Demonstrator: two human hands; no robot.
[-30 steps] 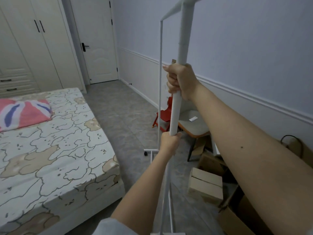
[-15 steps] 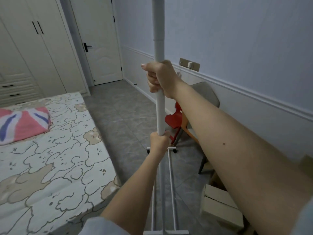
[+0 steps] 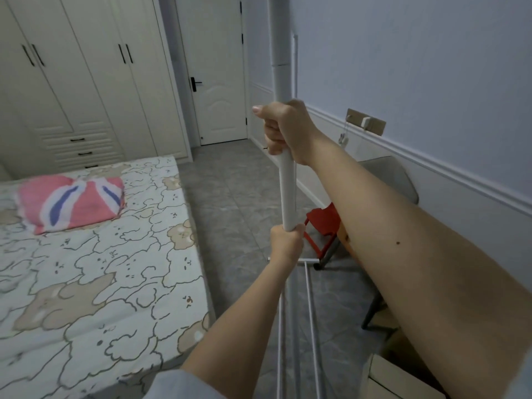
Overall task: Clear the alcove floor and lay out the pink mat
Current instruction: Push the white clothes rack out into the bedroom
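A matt white metal rack pole [image 3: 288, 191], smooth grey stone-look floor tiles [image 3: 239, 203] and a printed cloth bedsheet [image 3: 100, 269].

Both hands fisted, right [image 3: 288, 131] above left [image 3: 286, 243], arms extended fwd.

White rack pole [image 3: 288, 191], red stool [image 3: 322, 226], pink-and-blue striped pillow [image 3: 72, 201], grey floor [image 3: 236, 203]
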